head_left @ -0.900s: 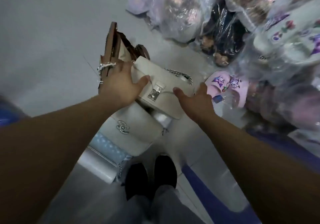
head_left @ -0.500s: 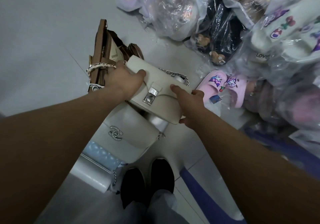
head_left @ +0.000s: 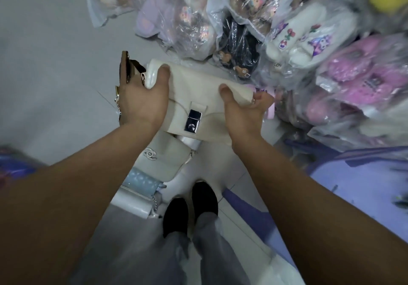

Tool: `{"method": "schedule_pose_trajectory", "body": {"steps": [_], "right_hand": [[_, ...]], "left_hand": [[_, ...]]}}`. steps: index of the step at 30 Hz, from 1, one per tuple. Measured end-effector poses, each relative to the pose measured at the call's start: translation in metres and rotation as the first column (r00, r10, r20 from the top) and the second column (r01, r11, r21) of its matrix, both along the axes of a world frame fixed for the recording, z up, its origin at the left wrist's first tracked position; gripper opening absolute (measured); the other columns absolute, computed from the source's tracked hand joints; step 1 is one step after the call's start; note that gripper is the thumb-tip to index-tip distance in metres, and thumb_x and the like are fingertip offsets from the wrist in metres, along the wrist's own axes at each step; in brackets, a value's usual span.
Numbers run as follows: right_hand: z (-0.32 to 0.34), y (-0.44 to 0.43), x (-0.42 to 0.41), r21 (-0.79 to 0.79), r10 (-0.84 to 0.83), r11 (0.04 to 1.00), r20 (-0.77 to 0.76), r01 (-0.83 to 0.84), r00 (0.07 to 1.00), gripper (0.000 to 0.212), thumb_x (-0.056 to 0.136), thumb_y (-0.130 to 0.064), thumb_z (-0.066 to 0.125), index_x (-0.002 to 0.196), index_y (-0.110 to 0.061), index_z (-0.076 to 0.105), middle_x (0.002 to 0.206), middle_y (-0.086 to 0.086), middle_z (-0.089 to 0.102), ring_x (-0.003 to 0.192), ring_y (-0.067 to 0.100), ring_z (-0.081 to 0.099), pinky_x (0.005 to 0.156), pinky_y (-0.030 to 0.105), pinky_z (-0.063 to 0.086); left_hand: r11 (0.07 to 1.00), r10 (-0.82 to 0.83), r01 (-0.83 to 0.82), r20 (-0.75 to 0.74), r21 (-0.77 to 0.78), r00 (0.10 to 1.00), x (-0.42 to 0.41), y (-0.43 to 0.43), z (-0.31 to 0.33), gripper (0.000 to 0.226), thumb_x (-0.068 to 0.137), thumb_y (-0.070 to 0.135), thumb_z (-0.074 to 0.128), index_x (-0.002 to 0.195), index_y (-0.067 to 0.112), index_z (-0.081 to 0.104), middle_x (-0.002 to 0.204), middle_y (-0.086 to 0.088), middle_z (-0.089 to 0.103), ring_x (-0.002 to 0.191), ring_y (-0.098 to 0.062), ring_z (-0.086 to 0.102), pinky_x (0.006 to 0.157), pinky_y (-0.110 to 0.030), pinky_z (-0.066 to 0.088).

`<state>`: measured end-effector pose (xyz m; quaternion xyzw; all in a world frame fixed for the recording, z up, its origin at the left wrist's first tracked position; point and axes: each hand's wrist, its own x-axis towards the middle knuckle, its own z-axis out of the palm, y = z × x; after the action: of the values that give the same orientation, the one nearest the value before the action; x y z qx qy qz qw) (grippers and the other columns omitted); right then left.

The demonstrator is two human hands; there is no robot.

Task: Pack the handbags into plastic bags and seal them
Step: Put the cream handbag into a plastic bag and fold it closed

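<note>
The fingers (head_left: 263,99) of the right hand (head_left: 242,117) are curled round the right end of a cream handbag (head_left: 198,90), and the thumb is pressed on its front flap. The left end of the same handbag is grasped by the left hand (head_left: 141,101) in a similar manner. Here the thumb is laid on the front, while the other fingers are hidden behind the bag.

The cream handbag is thus held between both hands, above the floor (head_left: 48,64), with its front turned up to the camera and slightly tilted. A silver clasp (head_left: 194,120) is seen in the middle of the flap.

Directly under it a white handbag (head_left: 164,163) with a silver logo is laid on the floor. Just beside this one, nearer to the person, a light blue item (head_left: 141,183) is placed; what it is cannot be told. A brown handbag (head_left: 125,68) is seen behind the left hand and is partly covered by it. The two black shoes (head_left: 191,207) of the person are seen on the floor below the bags. Further out, to the right and beyond the hands, a heap of clear plastic bags (head_left: 287,42) is piled, filled with soft goods in white, pink and black.
</note>
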<state>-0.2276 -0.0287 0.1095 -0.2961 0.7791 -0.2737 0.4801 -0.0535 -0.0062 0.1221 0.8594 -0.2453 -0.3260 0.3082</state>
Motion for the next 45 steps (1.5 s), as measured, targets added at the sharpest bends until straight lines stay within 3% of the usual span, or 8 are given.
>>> {"method": "schedule_pose_trajectory", "body": {"steps": [5, 9, 17, 26, 34, 37, 41, 45], "right_hand": [[0.091, 0.044, -0.039, -0.025, -0.073, 0.997, 0.078, 0.075, 0.994, 0.084, 0.074, -0.048, 0.087, 0.139, -0.033, 0.037, 0.110, -0.029, 0.051, 0.097, -0.004, 0.059, 0.098, 0.029, 0.051], [0.159, 0.088, -0.083, 0.027, -0.167, 0.986, 0.040, 0.166, 0.985, 0.079, 0.068, -0.051, 0.091, 0.132, -0.024, 0.052, 0.111, -0.017, 0.064, 0.099, 0.004, 0.066, 0.085, 0.027, 0.057], [0.219, 0.163, -0.203, 0.003, -0.344, 0.939, -0.065, 0.345, 0.937, 0.075, 0.067, -0.055, 0.090, 0.127, -0.027, 0.053, 0.119, -0.007, 0.065, 0.102, 0.010, 0.065, 0.087, 0.032, 0.055], [0.190, 0.187, -0.353, -0.105, -0.513, 0.856, -0.046, 0.506, 0.857, 0.078, 0.069, -0.050, 0.091, 0.131, -0.023, 0.053, 0.114, -0.007, 0.068, 0.098, 0.010, 0.069, 0.093, 0.043, 0.059], [0.110, 0.198, -0.427, 0.086, -0.498, 0.863, -0.035, 0.499, 0.867, 0.104, 0.048, -0.068, 0.084, 0.137, -0.025, 0.053, 0.125, -0.003, 0.066, 0.107, 0.020, 0.068, 0.092, 0.044, 0.060], [0.074, 0.205, -0.439, 0.175, -0.461, 0.872, -0.015, 0.457, 0.887, 0.087, 0.061, -0.056, 0.089, 0.134, -0.023, 0.054, 0.121, -0.002, 0.067, 0.105, 0.021, 0.068, 0.092, 0.044, 0.059], [0.035, 0.210, -0.440, 0.235, -0.415, 0.885, 0.011, 0.401, 0.910, 0.071, 0.072, -0.044, 0.088, 0.131, -0.022, 0.056, 0.115, -0.006, 0.068, 0.104, 0.020, 0.068, 0.095, 0.045, 0.058], [0.013, 0.211, -0.436, 0.258, -0.372, 0.896, -0.005, 0.360, 0.928, 0.065, 0.078, -0.038, 0.087, 0.131, -0.021, 0.053, 0.111, -0.008, 0.062, 0.115, 0.021, 0.062, 0.104, 0.041, 0.052]], "left_hand": [[0.999, 0.035, -0.036, -0.074, -0.006, 0.997, -0.040, 0.032, 0.088, 0.063, 0.077, 0.072, 0.055, 0.125, 0.031, 0.058, 0.125, -0.002, 0.052, 0.112, -0.021, 0.053, 0.103, -0.034, 0.042], [0.999, -0.035, 0.041, -0.185, 0.027, 0.982, -0.083, 0.065, 0.145, 0.054, 0.084, 0.067, 0.057, 0.118, 0.025, 0.055, 0.106, 0.006, 0.059, 0.102, -0.019, 0.056, 0.086, -0.027, 0.038], [0.971, -0.227, 0.239, -0.244, 0.019, 0.943, -0.204, 0.106, 0.186, 0.077, 0.078, 0.075, 0.055, 0.136, 0.026, 0.045, 0.118, 0.002, 0.062, 0.112, -0.025, 0.058, 0.101, -0.039, 0.045], [0.923, -0.377, 0.385, -0.235, -0.011, 0.896, -0.365, 0.104, 0.166, 0.061, 0.088, 0.065, 0.056, 0.130, 0.021, 0.047, 0.104, 0.002, 0.060, 0.096, -0.023, 0.057, 0.083, -0.031, 0.041], [0.877, -0.405, 0.451, -0.248, 0.168, 0.880, -0.436, 0.117, 0.097, 0.062, 0.091, 0.062, 0.053, 0.134, 0.018, 0.045, 0.105, -0.002, 0.055, 0.097, -0.026, 0.054, 0.080, -0.029, 0.037], [0.853, -0.413, 0.459, -0.218, 0.248, 0.884, -0.442, 0.123, 0.073, 0.069, 0.091, 0.061, 0.054, 0.140, 0.015, 0.040, 0.122, -0.008, 0.058, 0.107, -0.028, 0.055, 0.082, -0.029, 0.035], [0.837, -0.421, 0.458, -0.183, 0.301, 0.889, -0.440, 0.125, 0.051, 0.072, 0.090, 0.057, 0.058, 0.143, 0.014, 0.034, 0.115, -0.002, 0.053, 0.105, -0.026, 0.054, 0.081, -0.029, 0.035], [0.798, -0.483, 0.499, -0.134, 0.338, 0.865, -0.433, 0.122, 0.030, 0.080, 0.086, 0.056, 0.065, 0.144, 0.016, 0.028, 0.135, -0.009, 0.056, 0.121, -0.035, 0.055, 0.096, -0.039, 0.045]]}}
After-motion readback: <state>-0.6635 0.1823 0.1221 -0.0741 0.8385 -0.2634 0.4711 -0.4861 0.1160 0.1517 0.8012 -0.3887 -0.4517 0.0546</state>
